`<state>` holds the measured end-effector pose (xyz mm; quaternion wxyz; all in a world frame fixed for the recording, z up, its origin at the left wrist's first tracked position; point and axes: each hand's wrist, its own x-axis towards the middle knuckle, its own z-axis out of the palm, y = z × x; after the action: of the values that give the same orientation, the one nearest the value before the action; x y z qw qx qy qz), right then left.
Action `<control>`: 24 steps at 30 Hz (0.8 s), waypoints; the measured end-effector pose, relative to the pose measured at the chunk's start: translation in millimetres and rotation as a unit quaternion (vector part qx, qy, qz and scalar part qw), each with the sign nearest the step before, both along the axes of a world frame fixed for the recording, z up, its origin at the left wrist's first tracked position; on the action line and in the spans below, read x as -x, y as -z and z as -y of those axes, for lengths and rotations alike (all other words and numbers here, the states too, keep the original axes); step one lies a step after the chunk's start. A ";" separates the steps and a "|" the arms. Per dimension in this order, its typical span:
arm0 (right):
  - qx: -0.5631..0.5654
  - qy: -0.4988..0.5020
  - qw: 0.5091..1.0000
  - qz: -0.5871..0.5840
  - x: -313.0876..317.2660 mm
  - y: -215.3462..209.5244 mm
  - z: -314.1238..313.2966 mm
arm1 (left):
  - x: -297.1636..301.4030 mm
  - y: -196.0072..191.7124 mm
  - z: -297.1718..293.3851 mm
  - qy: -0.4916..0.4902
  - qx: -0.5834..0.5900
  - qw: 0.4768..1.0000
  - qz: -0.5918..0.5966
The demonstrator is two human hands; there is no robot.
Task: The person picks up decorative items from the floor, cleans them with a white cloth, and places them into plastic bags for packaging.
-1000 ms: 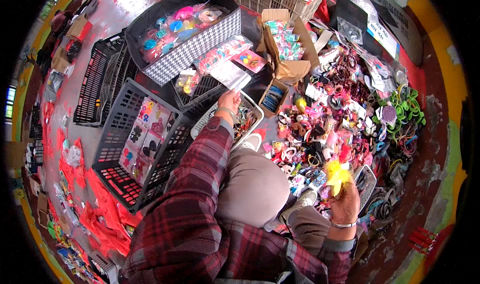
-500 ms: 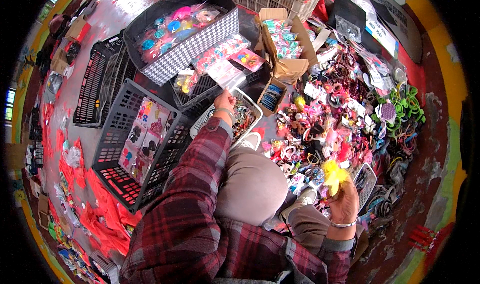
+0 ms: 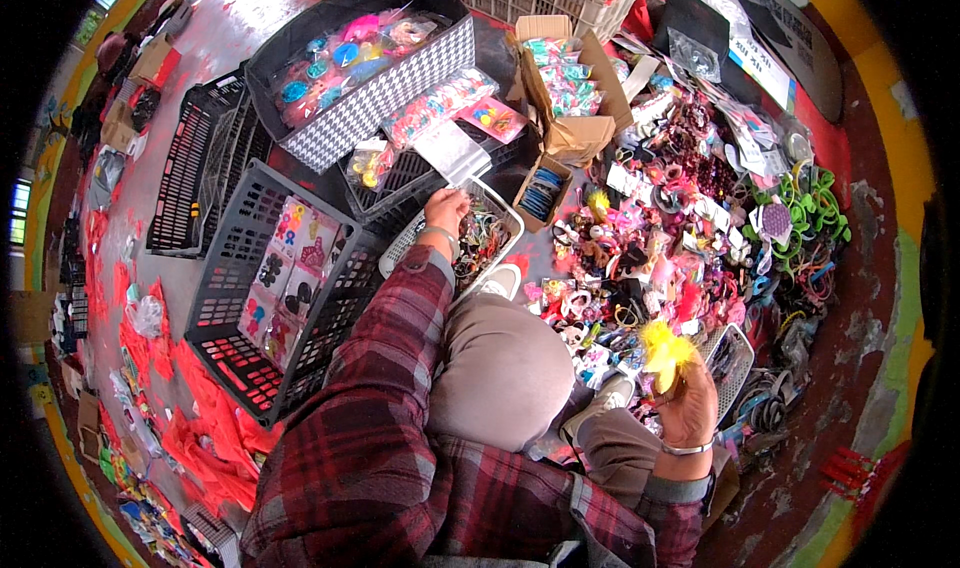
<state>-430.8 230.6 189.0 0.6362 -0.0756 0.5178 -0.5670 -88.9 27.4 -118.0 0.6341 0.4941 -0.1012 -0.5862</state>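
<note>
My right hand (image 3: 690,408) pinches a fluffy yellow feather piece (image 3: 665,353) by its lower end, holding it up over the near edge of a wide heap of hair accessories (image 3: 660,248). Out ahead, my left hand (image 3: 447,209) is over the left side of a white basket (image 3: 509,247) filled with small mixed pieces. Its fingers are curled together, and whatever may be between them is too small to make out. Just beyond that hand lies a clear flat packet (image 3: 455,151) on a black crate.
To the left stands a grey crate (image 3: 270,398) with carded accessories. A houndstooth bin (image 3: 385,88) of packaged trinkets is farther off. Cardboard boxes (image 3: 585,138) with packets and dark bands sit ahead. Another white basket (image 3: 738,373) rests beside the right hand.
My left hand has drawn back slightly toward me and left, from the packet's near edge to over the basket. My right hand stays nearly still with the yellow feather piece.
</note>
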 end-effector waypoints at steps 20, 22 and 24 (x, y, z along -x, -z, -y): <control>-0.010 -0.007 1.000 0.009 1.5 4.8 -1.3 | 18.9 1.7 15.9 -0.125 0.006 0.982 -0.140; -0.009 0.000 1.000 0.008 1.9 5.4 -2.0 | 21.3 0.4 17.7 -0.122 -0.012 0.983 -0.139; -0.008 0.002 1.000 0.004 3.7 7.2 -2.4 | 20.4 0.8 21.7 -0.121 -0.027 0.983 -0.137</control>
<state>-434.5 233.0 181.8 0.6378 -0.0675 0.5200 -0.5641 -109.3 5.7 -118.7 0.6948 0.4344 0.0629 -0.5697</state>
